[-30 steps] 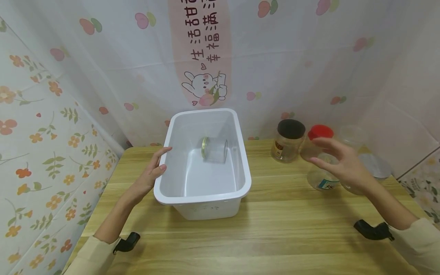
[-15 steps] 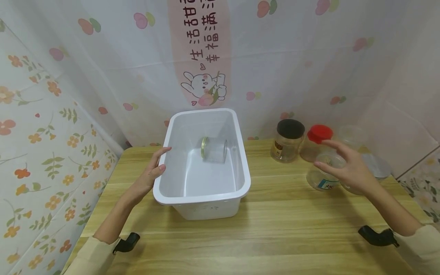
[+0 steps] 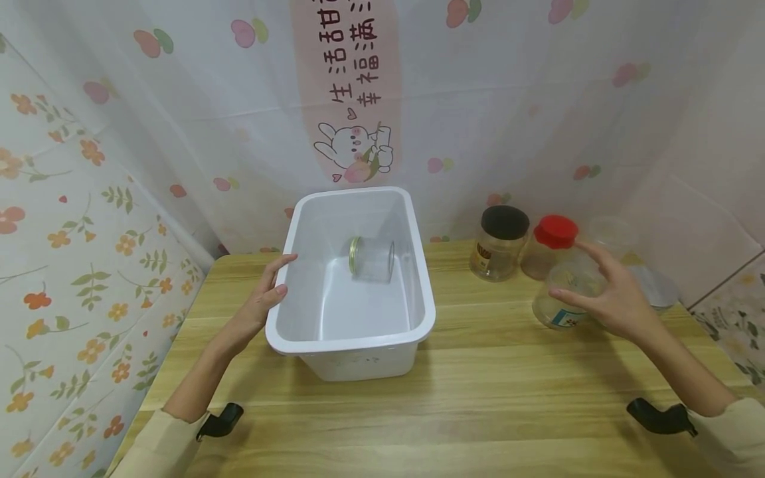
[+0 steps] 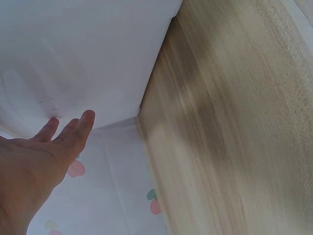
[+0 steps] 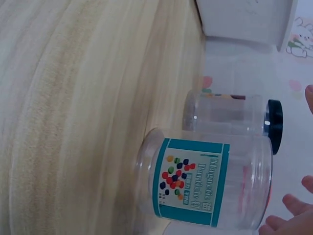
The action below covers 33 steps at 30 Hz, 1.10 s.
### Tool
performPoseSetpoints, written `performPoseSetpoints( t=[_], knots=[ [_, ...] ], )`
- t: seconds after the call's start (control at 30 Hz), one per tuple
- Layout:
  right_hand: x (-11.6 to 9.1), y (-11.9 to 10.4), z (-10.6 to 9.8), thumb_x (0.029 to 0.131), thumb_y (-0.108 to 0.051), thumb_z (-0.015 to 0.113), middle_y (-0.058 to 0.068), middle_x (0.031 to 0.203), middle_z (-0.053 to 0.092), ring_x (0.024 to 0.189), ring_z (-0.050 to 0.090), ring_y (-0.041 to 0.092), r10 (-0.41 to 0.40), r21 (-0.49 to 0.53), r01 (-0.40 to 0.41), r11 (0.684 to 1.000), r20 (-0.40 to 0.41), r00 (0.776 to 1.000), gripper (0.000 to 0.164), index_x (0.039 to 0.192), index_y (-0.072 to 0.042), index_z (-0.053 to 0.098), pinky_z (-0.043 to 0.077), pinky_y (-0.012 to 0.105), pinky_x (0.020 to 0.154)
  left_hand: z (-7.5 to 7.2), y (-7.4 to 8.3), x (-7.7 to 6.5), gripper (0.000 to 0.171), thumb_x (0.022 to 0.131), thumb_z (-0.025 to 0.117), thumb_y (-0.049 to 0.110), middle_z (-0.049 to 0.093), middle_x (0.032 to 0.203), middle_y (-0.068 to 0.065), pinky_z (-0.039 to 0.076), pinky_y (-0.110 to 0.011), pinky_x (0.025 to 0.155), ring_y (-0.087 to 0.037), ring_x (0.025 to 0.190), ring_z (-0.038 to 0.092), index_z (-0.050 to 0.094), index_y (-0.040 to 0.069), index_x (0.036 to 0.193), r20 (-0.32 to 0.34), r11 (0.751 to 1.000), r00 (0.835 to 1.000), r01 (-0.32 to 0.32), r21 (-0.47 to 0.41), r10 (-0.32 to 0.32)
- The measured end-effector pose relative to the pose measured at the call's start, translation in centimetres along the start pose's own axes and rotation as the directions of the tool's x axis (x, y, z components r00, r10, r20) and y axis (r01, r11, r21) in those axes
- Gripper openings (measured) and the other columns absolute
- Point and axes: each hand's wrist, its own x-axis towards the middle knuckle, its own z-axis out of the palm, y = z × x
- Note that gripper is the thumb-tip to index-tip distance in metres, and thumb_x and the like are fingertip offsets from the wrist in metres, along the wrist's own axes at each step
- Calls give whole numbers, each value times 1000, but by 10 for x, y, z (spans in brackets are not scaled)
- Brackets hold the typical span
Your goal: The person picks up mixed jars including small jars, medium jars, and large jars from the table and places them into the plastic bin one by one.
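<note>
My left hand (image 3: 254, 312) rests at the left rim of a white plastic bin (image 3: 352, 346), its fingertips touching the outer wall in the left wrist view. Inside the bin a clear jar (image 3: 373, 260) with a gold lid lies on its side. My right hand (image 3: 618, 302) is over a clear plastic jar (image 3: 546, 309) with a teal label, thumb and fingers spread around its top. In the right wrist view, this jar (image 5: 244, 191) stands upright, and the visible fingers (image 5: 296, 203) are just above its top edge.
Beyond the teal-labelled jar stand a black-lidded jar (image 3: 501, 249) and a red-lidded jar (image 3: 556, 232). Farther right are a clear container (image 3: 612, 234) and a silvery one (image 3: 654, 289), partly behind the right hand. A patterned curtain (image 3: 478, 119) borders the wooden table (image 3: 478, 398).
My right hand has moved right and down from in front of the red-lidded jar to the top of the teal-labelled jar. The left hand and the bin stay put.
</note>
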Motion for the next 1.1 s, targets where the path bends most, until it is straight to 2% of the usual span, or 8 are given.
performPoseSetpoints(
  t=[0.2, 0.43, 0.6, 0.83, 0.97, 1.1],
  knots=[
    [-1, 6, 2, 81, -23, 88, 23, 163, 20, 144, 16, 54, 12, -2, -12, 1000, 7, 1000, 105, 162, -11, 23, 12, 79, 101, 0, 0, 0, 52, 109, 36, 34, 19, 152, -19, 56, -38, 77, -42, 113, 43, 20, 30, 158, 0, 1000, 1000, -10, -2, 10],
    [-3, 14, 5, 79, -24, 89, 26, 162, 18, 140, 17, 59, 65, -3, -65, 998, 17, 998, 109, 163, -18, 20, 15, 83, 97, 0, 0, 0, 51, 109, 37, 33, 17, 153, -19, 56, -37, 78, -42, 114, 43, 21, 31, 158, 1, 1000, 1000, -17, -7, 17],
    [-4, 17, 7, 79, -24, 90, 29, 160, 20, 139, 19, 59, 65, 1, -65, 998, 9, 998, 108, 162, -13, 21, 15, 81, 98, 0, -1, 0, 52, 109, 37, 34, 17, 153, -19, 55, -37, 79, -41, 116, 42, 21, 30, 158, 7, 1000, 1000, -12, -10, 12],
    [-5, 23, 13, 79, -20, 90, 26, 161, 21, 140, 19, 57, 45, 28, -44, 999, -22, 999, 107, 162, -11, 23, 14, 80, 100, -1, -1, 0, 53, 108, 38, 34, 21, 151, -19, 54, -38, 82, -37, 117, 42, 21, 28, 158, 12, 1000, 1000, -12, -5, 12],
    [-7, 29, 18, 79, -17, 90, 22, 162, 21, 143, 17, 52, 30, 64, -27, 998, -46, 998, 108, 162, -11, 21, 13, 78, 103, -1, -1, 1, 52, 109, 37, 33, 21, 151, -18, 53, -37, 82, -38, 116, 42, 22, 28, 158, 11, 1000, 1000, -13, -9, 13],
    [-8, 32, 23, 82, -18, 87, 23, 162, 18, 145, 14, 50, 38, 76, -32, 997, -72, 997, 106, 163, -9, 18, 11, 78, 103, 0, 0, 1, 52, 109, 37, 33, 21, 152, -19, 53, -37, 82, -40, 117, 41, 21, 28, 158, 9, 1000, 1000, -9, -13, 9]
  ],
)
